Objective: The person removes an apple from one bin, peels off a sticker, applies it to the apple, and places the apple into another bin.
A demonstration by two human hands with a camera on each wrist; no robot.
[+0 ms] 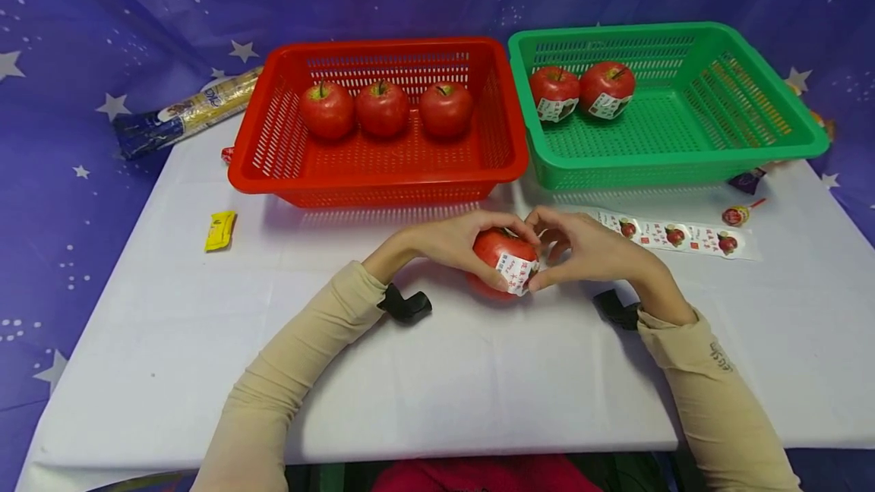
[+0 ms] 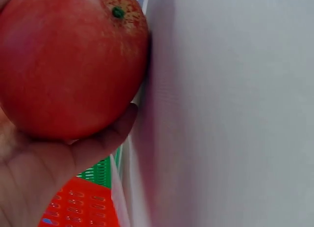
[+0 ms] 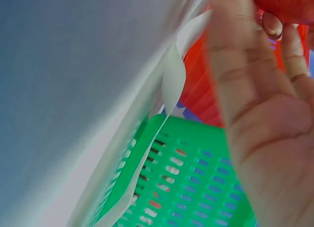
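In the head view a red apple (image 1: 494, 247) sits on the white table between my hands. A white printed label (image 1: 514, 272) lies on its near side. My left hand (image 1: 459, 240) grips the apple from the left, thumb in front and fingers over the back; the left wrist view shows the apple's stem end and fingers under it. My right hand (image 1: 593, 250) is at the apple's right side, thumb by the label's edge, with the fingers bent loosely and no object enclosed. Behind it runs a strip of apple labels (image 1: 704, 240), partly hidden by that hand.
A red basket (image 1: 383, 192) with several apples stands at the back left. Right of it, a green basket (image 1: 683, 162) holds two labelled apples. A yellow packet (image 1: 220, 231), a lollipop (image 1: 736, 216) and a pasta bag (image 1: 198, 108) lie around the edges.
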